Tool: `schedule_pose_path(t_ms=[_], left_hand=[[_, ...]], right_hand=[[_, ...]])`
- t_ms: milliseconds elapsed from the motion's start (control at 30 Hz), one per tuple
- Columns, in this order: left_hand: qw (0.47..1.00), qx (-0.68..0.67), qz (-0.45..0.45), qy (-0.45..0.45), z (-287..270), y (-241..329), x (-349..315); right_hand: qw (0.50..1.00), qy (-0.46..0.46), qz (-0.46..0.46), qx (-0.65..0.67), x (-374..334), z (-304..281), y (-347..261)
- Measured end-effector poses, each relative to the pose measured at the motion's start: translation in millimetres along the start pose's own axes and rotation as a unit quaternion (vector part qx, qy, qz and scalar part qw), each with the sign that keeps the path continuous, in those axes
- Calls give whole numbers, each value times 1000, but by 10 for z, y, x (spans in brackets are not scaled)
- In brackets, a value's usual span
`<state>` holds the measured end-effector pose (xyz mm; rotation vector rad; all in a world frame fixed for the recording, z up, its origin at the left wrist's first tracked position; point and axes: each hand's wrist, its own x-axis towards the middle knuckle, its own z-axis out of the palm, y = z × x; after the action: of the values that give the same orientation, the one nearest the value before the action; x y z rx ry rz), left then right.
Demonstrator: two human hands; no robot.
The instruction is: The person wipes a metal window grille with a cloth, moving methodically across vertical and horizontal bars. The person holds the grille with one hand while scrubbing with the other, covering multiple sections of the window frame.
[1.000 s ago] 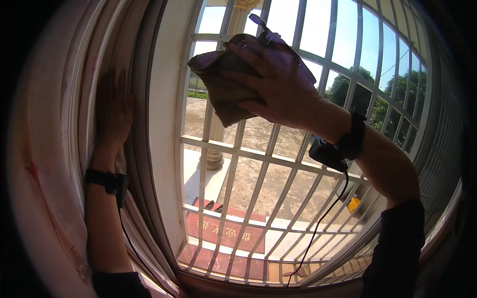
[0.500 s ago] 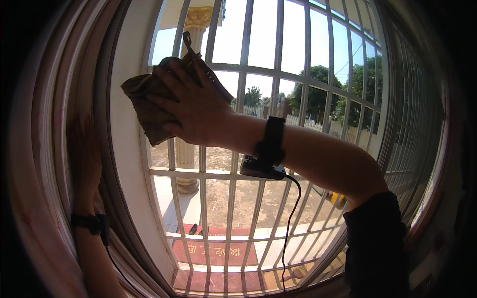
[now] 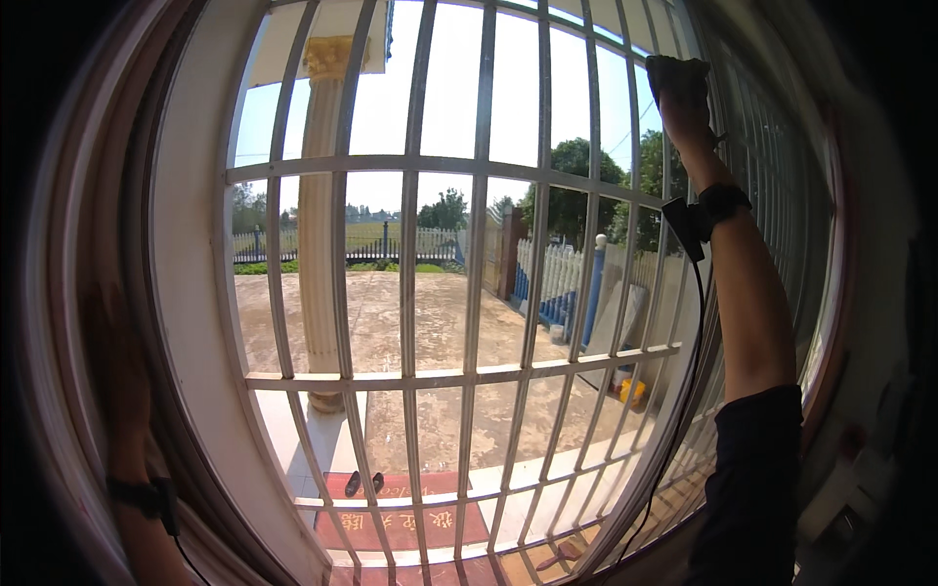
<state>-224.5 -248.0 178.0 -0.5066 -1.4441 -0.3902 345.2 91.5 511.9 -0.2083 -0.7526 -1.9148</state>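
High at the right side of the window, my right hand [image 3: 687,117] is raised with a dark cloth [image 3: 677,75] bunched in its fingers. The cloth is up against the window near the right edge of the white barred grille [image 3: 410,381]. Down at the far left, my left hand [image 3: 119,371] lies in shadow along the window frame [image 3: 83,244]. Its fingers look stretched out and I see nothing in them, though the shade blurs their edges. Each wrist wears a black strap with a small device and a cable.
Beyond the bars stand a pale column [image 3: 322,215], a picket fence [image 3: 547,283] and trees. A red doormat [image 3: 396,532] with dark shoes [image 3: 364,483] lies outside below. A second barred panel [image 3: 772,205] adjoins on the right.
My right hand has swept the cloth from the upper left of the window to its upper right, and the cloth is now bunched smaller. My left hand stays on the frame. The view has shifted.
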Motion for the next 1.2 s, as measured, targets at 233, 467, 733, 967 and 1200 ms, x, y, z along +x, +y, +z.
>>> schedule_pose_path(t_ms=[233,467,733,967,1200], left_hand=[[1000,-21,0,16,116,-56,-19],[996,-13,80,44,-12,-93,73],[993,-50,79,71,128,-100,-12],[986,-137,80,56,138,-179,8],[992,-76,65,72,19,-71,78]], right_hand=[[843,-123,89,517,740,-1839,-2570],[816,-85,-83,566,442,-2638,-2775],[979,-176,84,56,-1460,-1164,-425],[814,-283,216,458,-151,-2709,-2587],[805,-217,-53,549,587,-4043,-3883]])
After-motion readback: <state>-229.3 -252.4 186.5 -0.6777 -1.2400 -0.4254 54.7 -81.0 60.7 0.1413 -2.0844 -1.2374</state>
